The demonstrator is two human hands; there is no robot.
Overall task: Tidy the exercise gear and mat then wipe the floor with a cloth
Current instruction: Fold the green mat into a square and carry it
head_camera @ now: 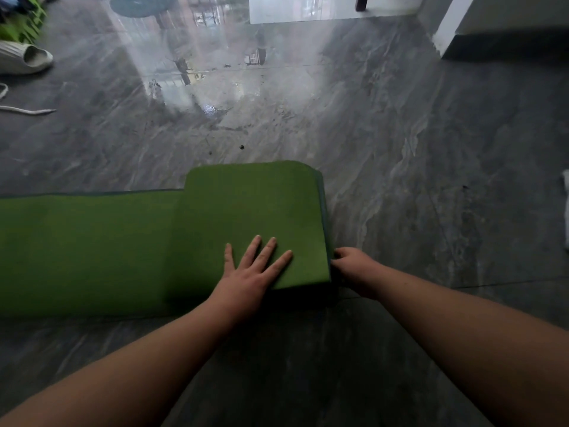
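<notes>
A green exercise mat [92,248] lies on a grey marble-look floor [400,149], its long axis running from 9 o'clock to 3 o'clock across the view. Its right end is folded over into a flat stack of layers [255,204], with the unfolded length stretching away toward 9 o'clock.

The left hand [249,269] lies flat on top of the folded stack, fingers straight and spread, pressing down near the edge closest to the person. The right hand [351,263] sits at the stack's 3 o'clock edge, fingers curled against the layered side; whether it grips the layers or only touches them cannot be told.

Both hands are at the folded end, so the next fold probably has to travel toward 9 o'clock, along the mat's length.

A pale slipper [27,58] rests far off at 10 o'clock.
</notes>
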